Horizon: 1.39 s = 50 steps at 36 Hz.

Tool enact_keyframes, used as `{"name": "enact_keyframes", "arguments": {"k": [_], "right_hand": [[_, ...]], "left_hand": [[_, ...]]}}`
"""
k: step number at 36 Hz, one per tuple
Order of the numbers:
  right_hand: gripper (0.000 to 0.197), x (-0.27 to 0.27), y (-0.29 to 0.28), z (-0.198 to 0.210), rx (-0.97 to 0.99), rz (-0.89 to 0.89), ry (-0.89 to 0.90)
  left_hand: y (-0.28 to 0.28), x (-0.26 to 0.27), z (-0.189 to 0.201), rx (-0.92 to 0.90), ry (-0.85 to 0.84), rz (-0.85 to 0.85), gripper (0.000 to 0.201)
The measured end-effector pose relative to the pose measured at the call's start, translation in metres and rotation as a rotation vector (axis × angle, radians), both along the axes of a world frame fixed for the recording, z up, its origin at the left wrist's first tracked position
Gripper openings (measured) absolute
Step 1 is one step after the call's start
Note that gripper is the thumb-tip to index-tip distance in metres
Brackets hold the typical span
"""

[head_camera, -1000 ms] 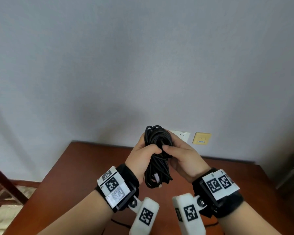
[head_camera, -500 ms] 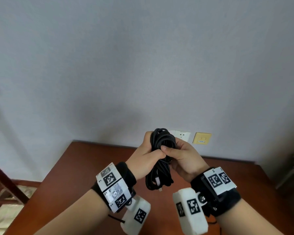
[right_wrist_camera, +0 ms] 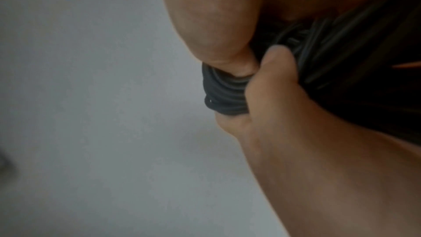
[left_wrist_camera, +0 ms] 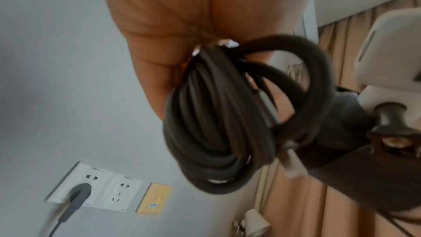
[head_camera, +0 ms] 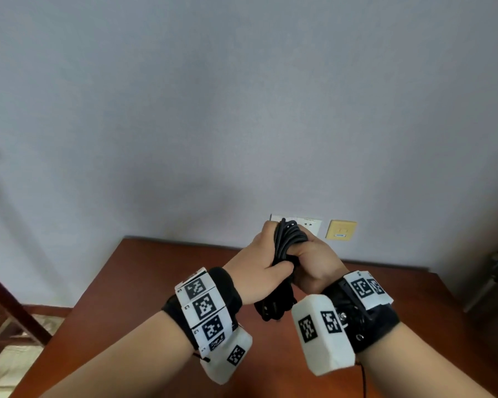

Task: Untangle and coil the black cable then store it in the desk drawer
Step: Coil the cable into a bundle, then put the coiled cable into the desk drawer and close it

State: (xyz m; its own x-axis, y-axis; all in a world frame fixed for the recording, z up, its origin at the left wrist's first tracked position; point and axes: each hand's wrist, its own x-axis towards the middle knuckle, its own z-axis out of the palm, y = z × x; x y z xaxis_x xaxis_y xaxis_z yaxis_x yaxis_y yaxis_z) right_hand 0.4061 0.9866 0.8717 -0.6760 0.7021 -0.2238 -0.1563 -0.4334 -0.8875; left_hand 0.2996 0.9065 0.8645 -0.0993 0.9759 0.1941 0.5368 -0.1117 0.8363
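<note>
Both hands hold the black cable (head_camera: 288, 242), bundled into a tight coil, in the air above the far edge of a red-brown counter (head_camera: 144, 282). Left hand (head_camera: 259, 271) wraps fingers and thumb round the coil's middle; right hand (head_camera: 316, 262) also grips it, fingers curled over the top strands. Bottom loops hang below the hands, w/ a connector end (left_wrist_camera: 291, 161) poking loose in the left wrist view.

Risks, as a guess: the loose connector end isn't tucked in, so if either hand lets go the outer loops could spring open and re-tangle. Squeezing hard may kink strands. No drawer in view, so one hand likely has to free up to open it, leaving the coil in a one-hand grip.

Vs. earlier frames: hands and coil have shifted right and nearer the wall sockets (head_camera: 308, 225); the hands now press closer together, hiding more of the coil's top.
</note>
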Motion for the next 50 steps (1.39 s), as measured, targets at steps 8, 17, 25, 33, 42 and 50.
{"name": "enact_keyframes", "arguments": {"k": [8, 17, 25, 33, 42, 50], "right_hand": [[0.025, -0.014, -0.010, -0.007, 0.340, -0.177, -0.228], [0.055, -0.016, -0.017, -0.003, 0.259, 0.038, -0.051], [0.056, -0.006, -0.025, -0.020, 0.271, 0.094, -0.096], [0.063, 0.016, -0.043, -0.030, 0.348, 0.139, -0.193], [0.046, 0.060, -0.043, -0.036, 0.500, 0.083, -0.285], [0.038, 0.090, -0.051, -0.087, 0.613, 0.104, -0.329]], "left_hand": [[-0.001, -0.006, -0.002, -0.063, -0.136, 0.083, 0.033], [-0.004, -0.028, -0.001, -0.053, -0.251, 0.139, 0.026], [-0.005, -0.033, -0.004, -0.037, -0.414, 0.250, 0.027], [-0.009, -0.009, -0.003, -0.019, -0.617, 0.364, 0.031], [-0.029, 0.024, -0.006, -0.093, -0.753, 0.361, 0.039], [-0.060, 0.035, -0.072, -0.091, -0.838, 0.415, 0.027]]}}
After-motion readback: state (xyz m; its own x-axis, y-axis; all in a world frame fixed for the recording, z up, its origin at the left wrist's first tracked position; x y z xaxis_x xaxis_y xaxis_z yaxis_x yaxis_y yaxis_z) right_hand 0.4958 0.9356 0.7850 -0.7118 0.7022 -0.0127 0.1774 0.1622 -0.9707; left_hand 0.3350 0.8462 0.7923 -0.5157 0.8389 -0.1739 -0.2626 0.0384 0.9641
